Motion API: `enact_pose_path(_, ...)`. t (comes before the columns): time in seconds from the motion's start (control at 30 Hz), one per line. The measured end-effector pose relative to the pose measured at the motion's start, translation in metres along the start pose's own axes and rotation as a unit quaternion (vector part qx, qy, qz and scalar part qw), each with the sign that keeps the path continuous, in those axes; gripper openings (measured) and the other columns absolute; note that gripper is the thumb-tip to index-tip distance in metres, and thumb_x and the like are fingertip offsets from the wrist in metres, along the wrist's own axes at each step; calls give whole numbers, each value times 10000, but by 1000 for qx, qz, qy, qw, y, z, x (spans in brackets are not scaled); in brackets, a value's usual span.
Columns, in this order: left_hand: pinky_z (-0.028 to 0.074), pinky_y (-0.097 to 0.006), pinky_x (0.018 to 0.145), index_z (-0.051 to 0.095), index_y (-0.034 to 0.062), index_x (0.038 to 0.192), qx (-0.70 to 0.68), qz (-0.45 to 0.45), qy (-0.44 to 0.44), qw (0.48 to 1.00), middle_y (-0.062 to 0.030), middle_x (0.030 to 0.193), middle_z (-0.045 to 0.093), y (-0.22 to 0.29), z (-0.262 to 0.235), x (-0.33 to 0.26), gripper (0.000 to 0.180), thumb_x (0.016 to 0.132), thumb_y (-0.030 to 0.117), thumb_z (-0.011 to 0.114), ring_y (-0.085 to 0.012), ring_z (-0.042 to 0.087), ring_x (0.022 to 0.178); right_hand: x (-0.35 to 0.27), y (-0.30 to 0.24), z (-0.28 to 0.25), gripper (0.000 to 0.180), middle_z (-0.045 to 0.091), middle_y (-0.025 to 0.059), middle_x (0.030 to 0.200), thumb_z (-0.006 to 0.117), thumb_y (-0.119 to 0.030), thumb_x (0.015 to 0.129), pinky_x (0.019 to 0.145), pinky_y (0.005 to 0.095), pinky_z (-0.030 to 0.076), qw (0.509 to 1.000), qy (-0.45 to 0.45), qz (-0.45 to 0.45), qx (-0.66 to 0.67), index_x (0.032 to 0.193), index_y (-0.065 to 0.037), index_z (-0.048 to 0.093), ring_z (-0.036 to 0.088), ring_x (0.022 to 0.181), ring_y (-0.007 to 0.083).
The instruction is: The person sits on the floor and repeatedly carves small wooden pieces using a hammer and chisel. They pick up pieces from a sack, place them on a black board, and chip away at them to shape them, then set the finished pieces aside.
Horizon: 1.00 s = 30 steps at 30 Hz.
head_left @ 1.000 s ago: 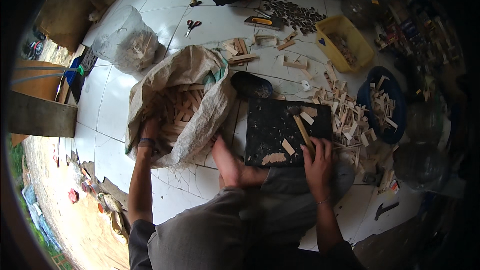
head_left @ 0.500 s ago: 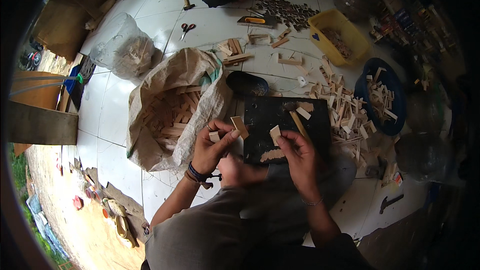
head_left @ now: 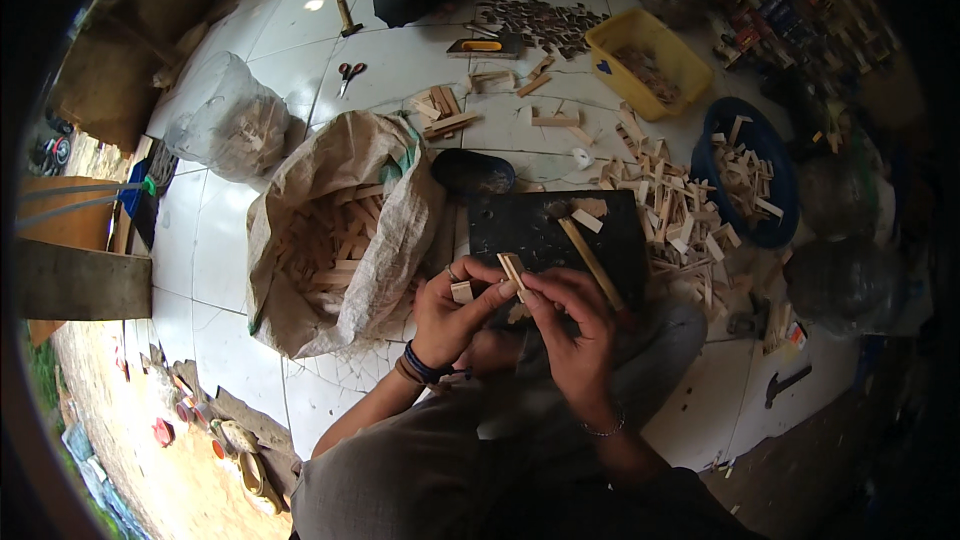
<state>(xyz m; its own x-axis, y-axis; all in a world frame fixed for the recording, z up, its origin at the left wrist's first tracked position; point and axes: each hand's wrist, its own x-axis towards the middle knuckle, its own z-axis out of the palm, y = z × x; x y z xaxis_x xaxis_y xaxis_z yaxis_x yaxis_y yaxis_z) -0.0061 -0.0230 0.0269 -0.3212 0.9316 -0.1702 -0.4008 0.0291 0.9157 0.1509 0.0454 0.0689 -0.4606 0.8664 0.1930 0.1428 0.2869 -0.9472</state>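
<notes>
A person seated on a tiled floor (head_left: pixel 225 250) holds both hands together above the near edge of a black board (head_left: pixel 500 225), pinching pale strips (head_left: pixel 510 273) of wood. The left hand (head_left: pixel 440 325) grips them between thumb and fingers, with a separate block (head_left: pixel 461 292) tucked in its curled fingers. The right hand (head_left: pixel 575 335) pinches the same strips from the other side, its fingertips close to the left thumb. The strips appear to be 2, face to face, though the join is too small to read. A hammer (head_left: pixel 592 262) lies on the board beside the right hand, near a loose chip (head_left: pixel 587 221). An open sack (head_left: pixel 395 270) of wood stands to the left; a heap (head_left: pixel 670 205) and a blue basin (head_left: pixel 790 195) sit to the right. Uneven finger pressure could skew the strips; loosening the left fingers could drop the block; a stray knuckle could knock the hammer.
</notes>
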Motion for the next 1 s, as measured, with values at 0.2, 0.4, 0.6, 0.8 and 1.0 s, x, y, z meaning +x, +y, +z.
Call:
enact_pose_path(0.2,499,-190,758,681,29,1046,-4,-17,-9,1000,8,960,716,4,3,1,142,980,141,739,-24,627,860,3,7,-17,267,631,65,1119,706,-77,968,778,271,523,996,-76,22,28,1233,-86,734,630,933,142)
enact_pose_path(0.4,502,-198,777,687,14,1037,17,-51,-48,997,-3,960,723,3,0,3,148,968,129,750,-33,634,886,16,13,-40,368,705,43,1088,798,-34,843,784,274,485,984,-168,-19,-64,1200,-62,713,632,924,136)
enact_pose_path(0.6,523,-221,815,694,11,1022,48,-39,-78,995,-16,958,740,8,4,0,148,949,118,766,-54,661,902,18,15,-46,587,713,18,991,849,-84,779,786,300,491,978,-179,-24,-101,1334,-105,657,653,906,149)
enact_pose_path(0.8,526,-233,832,695,2,1021,68,-45,-92,992,-36,960,747,14,6,-2,142,949,106,759,-62,665,911,19,17,-51,733,686,31,950,869,-132,738,771,318,500,965,-212,-60,-140,1424,-119,613,648,887,163)
enact_pose_path(1.0,523,-243,834,698,-3,1014,78,-47,-115,989,-41,962,749,15,5,-2,147,952,117,757,-69,663,920,17,16,-49,701,652,47,947,844,-90,742,820,361,532,965,-213,-65,-138,1404,-107,614,648,886,198)
